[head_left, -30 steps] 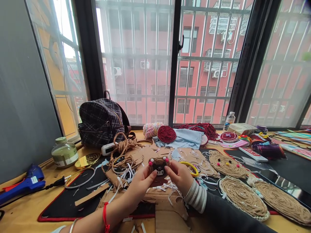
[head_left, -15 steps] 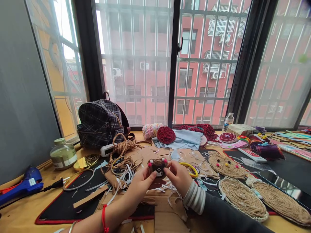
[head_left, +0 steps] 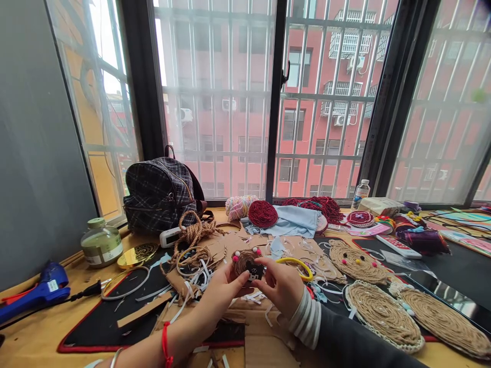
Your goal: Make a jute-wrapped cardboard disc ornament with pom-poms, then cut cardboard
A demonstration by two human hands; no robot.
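My left hand [head_left: 226,286] is closed on a small round coil of brown twine [head_left: 242,261], with pink and white pom-poms along its top edge. Between the thumb and fingers of my right hand [head_left: 284,285] is a small black piece with a white pattern [head_left: 254,270]. This piece overlaps the right side of the coil, and my left thumb lies close to its lower left edge. Whether the two parts are joined, I cannot tell. Under both hands lie cut cardboard [head_left: 270,332] and scattered white strips.
Left are a blue glue gun [head_left: 48,286], a glass jar [head_left: 100,245] and a plaid backpack [head_left: 159,194]. A yellow ring [head_left: 303,268] lies beside my right hand. Coiled twine discs [head_left: 383,314] and a phone [head_left: 448,294] lie right; dark red yarn [head_left: 263,213] sits behind.
The black piece has shifted right and tilted across the coil, so more of the brown twine shows. My right fingers have moved slightly left, over the piece's upper right edge.
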